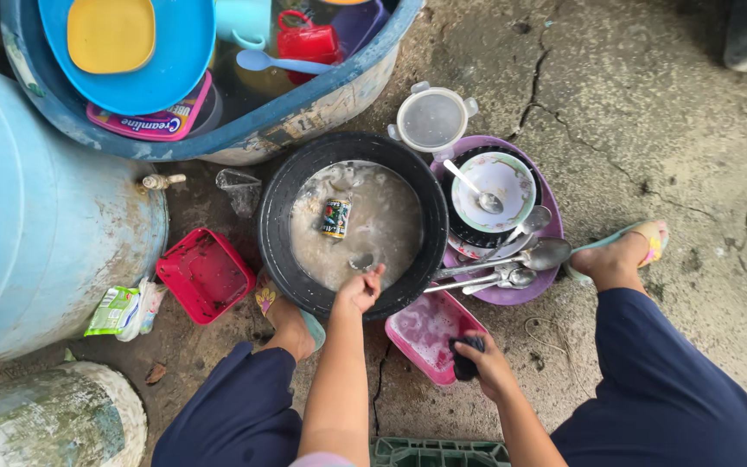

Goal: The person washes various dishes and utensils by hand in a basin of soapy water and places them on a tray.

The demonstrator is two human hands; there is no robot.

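Pink rectangular tray (430, 333) on the concrete floor (650, 130) nearest the knees, milky water pooled in it; right hand (486, 367) at its near corner, fingers closed around a dark scrubbing pad (465, 361) pressed to the rim. Left hand (359, 292) just beyond, over the near edge of a black round basin (274, 225), fingers pinched on the handle of a metal spoon (362, 261) dipping into cloudy grey water. Small printed can (335, 218) lying in that same water, nearer the middle. Left of the basin, a red square tub (205, 275), wet inside, holding nothing else; a green and white sachet (118, 311) beside it against a big pale-blue drum (36, 216). Right of the basin, touching it, a purple plate (512, 296) stacked with dishes: a floral-rimmed white bowl (499, 177) with one spoon in it, several larger spoons and a ladle (539, 255) resting across the stack. Just behind, a clear lidded round container (432, 119). Farthest, a large blue tub (304, 108) of water, with a blue basin (170, 60) carrying a yellow square lid (111, 33), a red cup (306, 41), a pale-blue spoon (274, 62) and a pink-edged lid (153, 123).
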